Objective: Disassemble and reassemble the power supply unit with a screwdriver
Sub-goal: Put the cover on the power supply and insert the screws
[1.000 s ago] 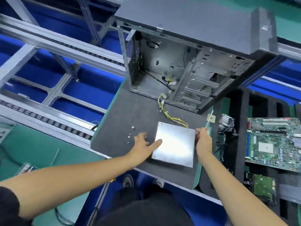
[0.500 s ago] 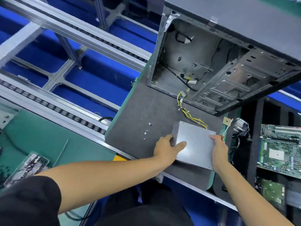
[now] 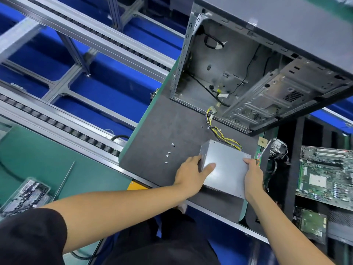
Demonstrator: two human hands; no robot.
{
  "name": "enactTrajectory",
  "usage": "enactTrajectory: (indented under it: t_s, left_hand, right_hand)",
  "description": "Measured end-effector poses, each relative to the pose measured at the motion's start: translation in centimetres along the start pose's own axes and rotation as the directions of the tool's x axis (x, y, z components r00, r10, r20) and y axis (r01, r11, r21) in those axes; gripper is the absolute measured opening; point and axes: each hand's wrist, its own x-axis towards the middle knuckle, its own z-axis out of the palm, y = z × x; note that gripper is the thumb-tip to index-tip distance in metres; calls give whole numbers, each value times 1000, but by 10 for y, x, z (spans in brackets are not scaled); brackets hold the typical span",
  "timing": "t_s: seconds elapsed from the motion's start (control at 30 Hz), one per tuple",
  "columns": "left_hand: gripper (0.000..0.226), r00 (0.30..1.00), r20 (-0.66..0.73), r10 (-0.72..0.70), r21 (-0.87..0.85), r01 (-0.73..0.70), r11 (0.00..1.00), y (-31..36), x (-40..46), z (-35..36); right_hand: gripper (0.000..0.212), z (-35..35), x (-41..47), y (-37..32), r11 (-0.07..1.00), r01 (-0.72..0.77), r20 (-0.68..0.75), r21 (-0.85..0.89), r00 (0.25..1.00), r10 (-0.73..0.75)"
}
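The silver power supply unit [image 3: 227, 167] sits on the dark grey mat [image 3: 162, 131], its yellow and black cable bundle [image 3: 223, 134] running toward the open computer case [image 3: 257, 79]. My left hand [image 3: 193, 173] grips the unit's left side, thumb on top. My right hand [image 3: 252, 175] holds its right edge and also pinches a screwdriver [image 3: 264, 150] with an orange handle. Several small screws [image 3: 169, 153] lie on the mat left of the unit.
A motherboard [image 3: 324, 175] and other boards rest in black foam trays on the right. A heatsink with fan [image 3: 278, 148] lies beside the case. Conveyor rails [image 3: 76, 127] run on the left over blue bins. A green mat [image 3: 57, 169] holds a bagged part.
The unit has been tilted up from lying flat, so its left side face now shows. Both hands have stayed on its edges while the view shifted closer to the case.
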Motion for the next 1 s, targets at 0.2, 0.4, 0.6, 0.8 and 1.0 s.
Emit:
enactTrajectory:
  t_s: [0.2, 0.4, 0.6, 0.8, 1.0]
  left_hand:
    - [62, 1000, -8, 16, 194, -14, 981, -4, 0, 4]
    - [66, 999, 41, -29, 165, 22, 986, -2, 0, 0]
    - [66, 993, 100, -59, -43, 63, 997, 0, 8, -7]
    - [73, 974, -67, -214, -203, 197, 959, 25, 12, 9]
    - [65, 990, -65, -126, -66, 122, 990, 25, 15, -4]
  right_hand:
    - [13, 0, -2, -2, 999, -9, 34, 48, 999, 7]
    - [23, -1, -7, -5, 994, -41, 62, 103, 997, 35]
    - [40, -4, -9, -4, 994, -32, 109, 101, 994, 21]
    - [43, -1, -16, 1, 989, -85, 39, 123, 996, 81]
    - [51, 2, -12, 5, 982, -100, -5, 160, 995, 102]
